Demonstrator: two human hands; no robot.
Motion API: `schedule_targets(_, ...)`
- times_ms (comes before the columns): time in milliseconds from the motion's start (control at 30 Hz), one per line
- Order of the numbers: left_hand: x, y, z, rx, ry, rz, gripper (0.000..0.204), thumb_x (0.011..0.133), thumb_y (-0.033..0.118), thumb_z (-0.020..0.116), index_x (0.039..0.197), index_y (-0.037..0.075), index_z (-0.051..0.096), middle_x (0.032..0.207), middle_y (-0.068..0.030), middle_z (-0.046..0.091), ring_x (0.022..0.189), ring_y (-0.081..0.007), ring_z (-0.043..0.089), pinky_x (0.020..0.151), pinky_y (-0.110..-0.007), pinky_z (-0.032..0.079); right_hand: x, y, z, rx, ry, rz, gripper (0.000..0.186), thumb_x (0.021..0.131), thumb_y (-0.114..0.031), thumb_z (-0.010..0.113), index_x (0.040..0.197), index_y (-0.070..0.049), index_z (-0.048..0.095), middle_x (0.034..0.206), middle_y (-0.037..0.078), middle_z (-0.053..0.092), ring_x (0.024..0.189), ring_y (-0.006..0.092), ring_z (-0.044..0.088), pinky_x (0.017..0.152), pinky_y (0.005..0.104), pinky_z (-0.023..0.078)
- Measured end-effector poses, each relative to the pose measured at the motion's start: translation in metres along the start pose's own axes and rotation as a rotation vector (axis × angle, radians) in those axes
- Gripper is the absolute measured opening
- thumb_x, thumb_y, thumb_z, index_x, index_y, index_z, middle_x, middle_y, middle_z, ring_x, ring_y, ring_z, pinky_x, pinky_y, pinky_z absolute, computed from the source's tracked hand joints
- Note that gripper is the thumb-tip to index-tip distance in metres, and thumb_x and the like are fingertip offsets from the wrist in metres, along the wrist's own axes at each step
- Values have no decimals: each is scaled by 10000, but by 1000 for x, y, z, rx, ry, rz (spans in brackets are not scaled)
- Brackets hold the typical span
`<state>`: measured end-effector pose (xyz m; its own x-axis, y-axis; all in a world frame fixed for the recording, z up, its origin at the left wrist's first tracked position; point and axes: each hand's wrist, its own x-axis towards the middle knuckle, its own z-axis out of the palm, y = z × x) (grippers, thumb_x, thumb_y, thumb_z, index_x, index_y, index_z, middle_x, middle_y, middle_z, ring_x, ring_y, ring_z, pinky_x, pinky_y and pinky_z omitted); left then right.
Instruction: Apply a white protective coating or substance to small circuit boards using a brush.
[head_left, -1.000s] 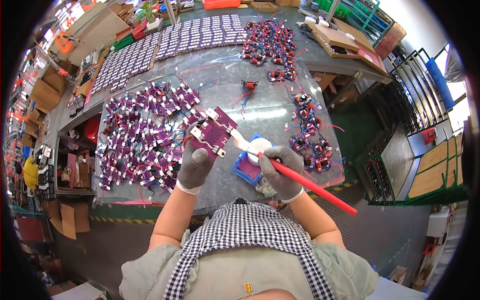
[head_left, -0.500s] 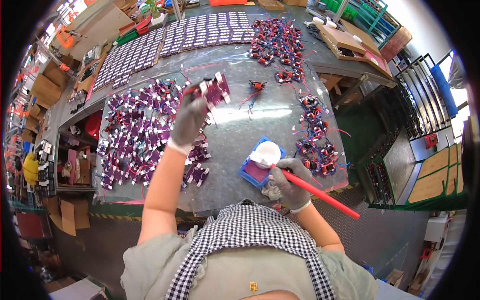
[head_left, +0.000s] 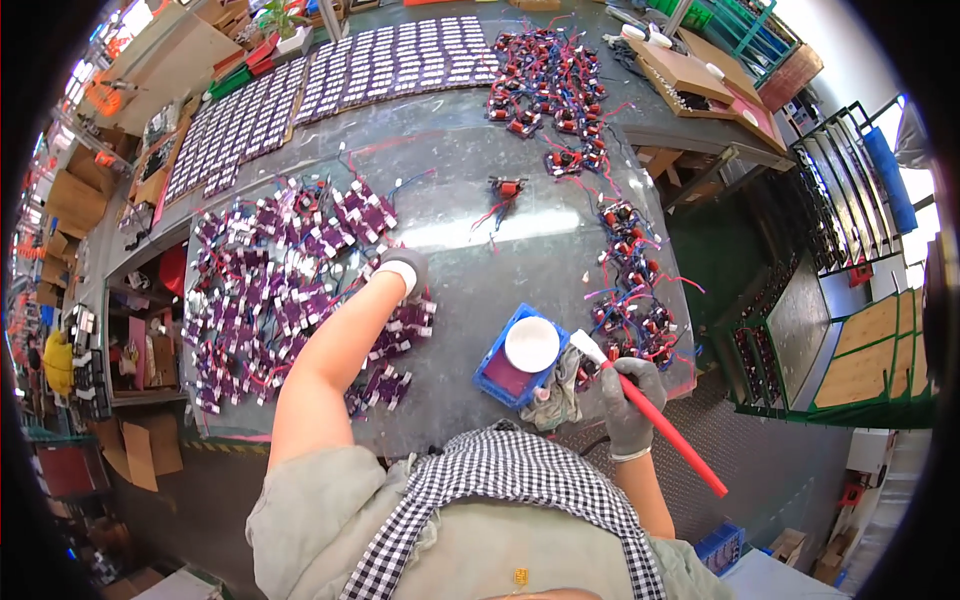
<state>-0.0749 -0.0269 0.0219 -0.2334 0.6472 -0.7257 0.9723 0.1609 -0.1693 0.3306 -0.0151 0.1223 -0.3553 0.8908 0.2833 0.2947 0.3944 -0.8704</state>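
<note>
In a grey glove, my right hand point(head_left: 634, 405) is closed around a long red-handled brush point(head_left: 675, 446). Its pale tip points up and left, beside a crumpled grey cloth point(head_left: 556, 400). A round white lid or dish point(head_left: 532, 344) sits on a blue tray point(head_left: 493, 376) with a dull purple surface. My left hand point(head_left: 408, 268), gloved too, is at the right edge of a pile of purple circuit boards point(head_left: 290, 290) with white connectors and wires. Its fingers are mostly hidden, so what they touch cannot be told.
A lone red-and-black wired part point(head_left: 507, 188) lies mid-table. More wired parts point(head_left: 630, 270) run down the right side and heap at the far end point(head_left: 545, 75). Boards in neat rows point(head_left: 400, 62) cover the far left. A cardboard box point(head_left: 680, 75) stands far right.
My left hand has come down from mid-table toward the pile, and the board it held no longer shows in it. My right hand has drawn the brush off the white dish, rightward.
</note>
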Motion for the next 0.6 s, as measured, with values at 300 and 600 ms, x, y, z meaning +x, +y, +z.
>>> schedule_targets(300, 94, 26, -111, -373, 1252, 111, 476, 880, 392, 575, 1224, 69, 636, 1085, -199, 694, 1024, -379, 659, 899, -472, 497, 37, 15, 15, -109, -213, -212, 146, 760, -8, 646, 893, -24, 702, 763, 110, 625, 683, 223, 604, 638, 315, 481)
schedule_targets(600, 212, 58, -65, -2069, 296, -306, 182, 905, 191, 557, 867, 50, 665, 786, -108, 675, 647, -241, 678, 522, -385, 550, 31, 69, 65, -350, -524, -501, 114, 726, -199, 751, 824, -165, 703, 752, 31, 651, 738, 233, 602, 690, 393, 445)
